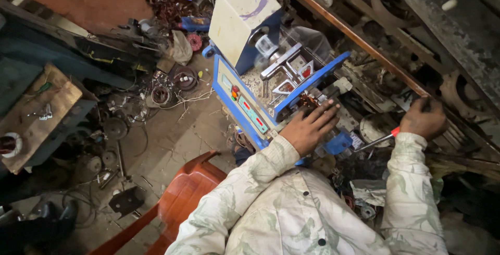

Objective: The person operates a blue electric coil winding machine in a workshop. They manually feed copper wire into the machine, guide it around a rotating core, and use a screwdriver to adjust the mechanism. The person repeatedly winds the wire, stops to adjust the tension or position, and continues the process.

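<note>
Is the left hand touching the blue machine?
Touching. The head view shows the left hand lying flat on the blue machine, fingers spread on its edge.

a: what can't you make out?
b: the right hand [423,118] closes over the screwdriver [376,141] grip, so its handle is mostly hidden.
a: and lower down?
b: the orange chair [179,195] is cut by the bottom edge; upper-right shelf [359,36] parts are too dark to tell.
</note>
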